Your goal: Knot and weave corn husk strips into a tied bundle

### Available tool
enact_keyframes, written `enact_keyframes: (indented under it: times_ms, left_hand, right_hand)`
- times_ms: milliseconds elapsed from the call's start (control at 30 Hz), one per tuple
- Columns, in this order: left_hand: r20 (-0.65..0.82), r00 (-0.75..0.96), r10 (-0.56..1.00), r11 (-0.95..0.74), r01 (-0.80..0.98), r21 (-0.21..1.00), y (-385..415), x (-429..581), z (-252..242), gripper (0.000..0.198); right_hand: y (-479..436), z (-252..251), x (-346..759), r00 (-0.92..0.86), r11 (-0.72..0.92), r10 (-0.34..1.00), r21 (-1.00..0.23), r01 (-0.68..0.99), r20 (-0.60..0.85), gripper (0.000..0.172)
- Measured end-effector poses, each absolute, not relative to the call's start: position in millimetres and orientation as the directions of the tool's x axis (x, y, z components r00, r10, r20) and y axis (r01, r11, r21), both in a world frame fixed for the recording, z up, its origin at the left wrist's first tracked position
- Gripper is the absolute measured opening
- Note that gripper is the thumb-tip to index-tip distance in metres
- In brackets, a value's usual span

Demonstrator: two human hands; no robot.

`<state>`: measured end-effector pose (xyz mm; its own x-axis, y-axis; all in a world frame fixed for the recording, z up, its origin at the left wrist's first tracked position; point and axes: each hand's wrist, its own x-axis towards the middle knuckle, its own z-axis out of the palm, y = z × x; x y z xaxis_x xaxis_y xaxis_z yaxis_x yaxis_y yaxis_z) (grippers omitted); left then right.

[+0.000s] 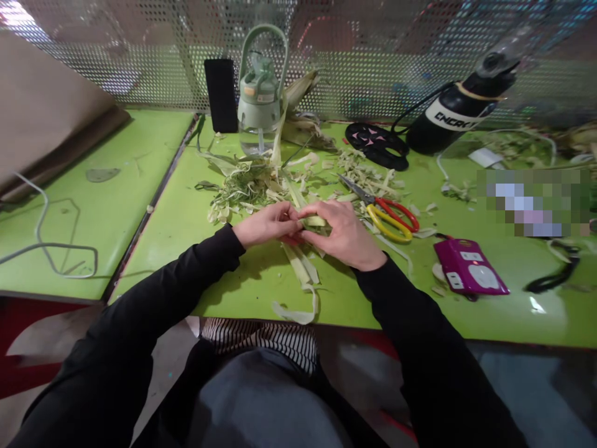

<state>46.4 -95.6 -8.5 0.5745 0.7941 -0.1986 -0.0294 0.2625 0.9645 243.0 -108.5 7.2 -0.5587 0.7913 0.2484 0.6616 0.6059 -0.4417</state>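
Observation:
My left hand (270, 224) and my right hand (347, 235) meet over the green table (252, 280), thumbs and fingertips pinched on a pale green corn husk (314, 221). Flat husk strips (298, 266) hang or lie just below my fingers; which of them join the held piece is hidden. A curled thin strip (303, 314) reaches the table's front edge. Beyond my hands spreads a heap of husk shreds and scraps (245, 186). Scissors (392, 218) with one red and one yellow handle lie right of my right hand, their blades pointing at the scraps.
A black phone (221, 96) leans beside a green water bottle (259, 118) against a perforated metal screen (163, 62). At the right are a black slotted disc (377, 144), a dark "ENERGY" bottle (448, 121) and a purple power socket (471, 266). Brown paper (51, 99) and a white cable (41, 218) occupy the left.

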Motion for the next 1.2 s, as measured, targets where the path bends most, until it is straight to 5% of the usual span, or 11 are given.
enact_keyframes:
  times_ms: [367,500,667,900,1200]
  left_hand:
    - [-0.150,0.558,0.816,0.048,0.193,0.980,-91.1,32.5,6.2,0.016]
    - [-0.132,0.633,0.763,-0.132,0.353,0.926,-89.9,26.4,17.6,0.015]
    - [-0.054,0.661,0.748,-0.239,0.344,0.908,-93.9,32.5,18.5,0.018]
    - [-0.108,0.545,0.832,-0.102,0.342,0.934,-96.8,40.4,10.8,0.014]
    - [-0.234,0.613,0.755,0.136,0.203,0.970,-93.8,33.6,22.7,0.013]
  right_hand:
    - [-108.8,13.6,248.2,-0.396,0.546,0.837,-0.628,0.554,0.378,0.014]
    - [-110.6,12.3,246.2,-0.370,0.554,0.833,-0.624,0.552,0.412,0.015]
    - [-110.9,10.7,243.1,-0.503,0.627,0.777,-0.544,0.558,0.378,0.020]
    - [-110.6,8.6,242.0,-0.579,0.633,0.747,-0.614,0.472,0.326,0.022]
    - [-111.4,12.5,244.9,-0.549,0.593,0.774,-0.664,0.456,0.315,0.013]
